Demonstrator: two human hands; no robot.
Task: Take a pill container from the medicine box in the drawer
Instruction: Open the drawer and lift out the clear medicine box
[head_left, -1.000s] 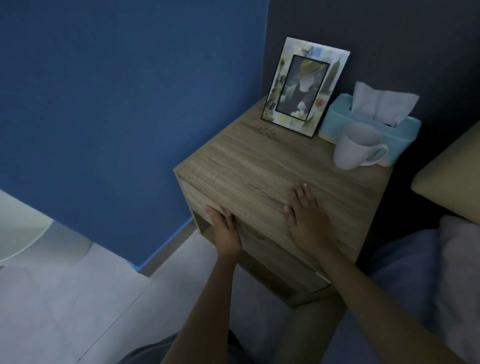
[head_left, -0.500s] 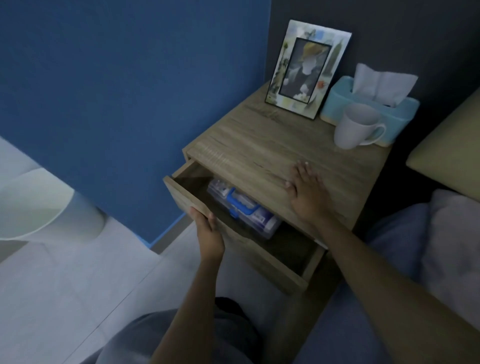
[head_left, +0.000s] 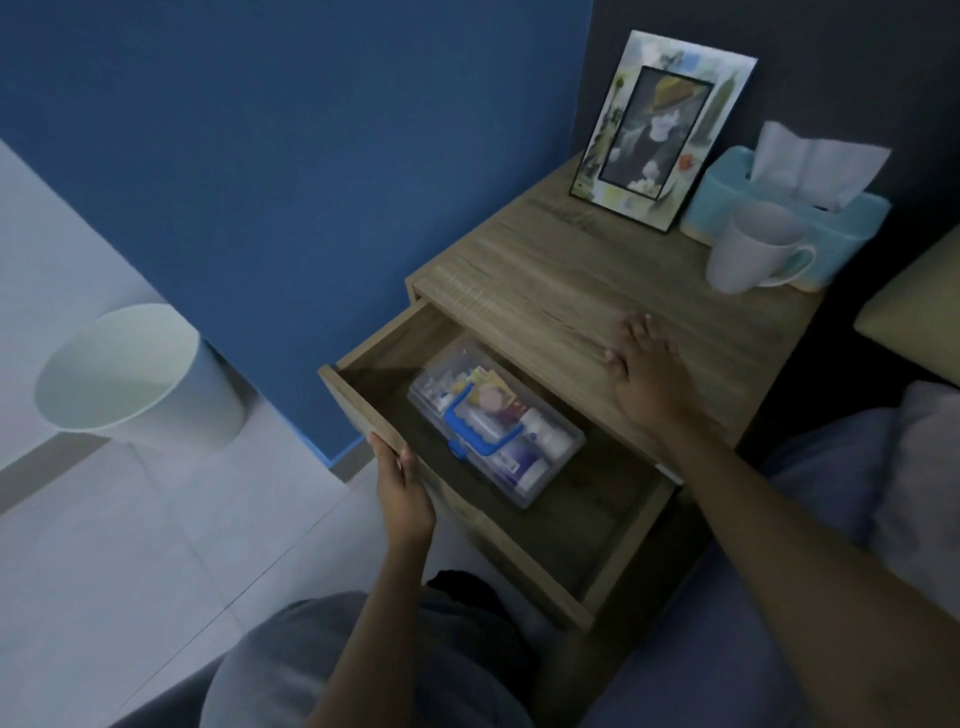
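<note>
Drawer (head_left: 467, 525) sits wide open at the middle of the frame, with the left hand (head_left: 402, 493) gripping its front panel near the left corner. Right hand (head_left: 649, 371) lies flat and open on top of the nightstand (head_left: 571, 291), grasping nothing. Inside the drawer, toward its back left, is the clear medicine box (head_left: 496, 428) with a blue handle, lid closed, pill containers visible inside but kinda blurry. Upper right has a picture frame (head_left: 662, 130), tissue box (head_left: 789, 213) and white mug (head_left: 753, 249). White bin (head_left: 140, 376) stands on the floor at left.
</note>
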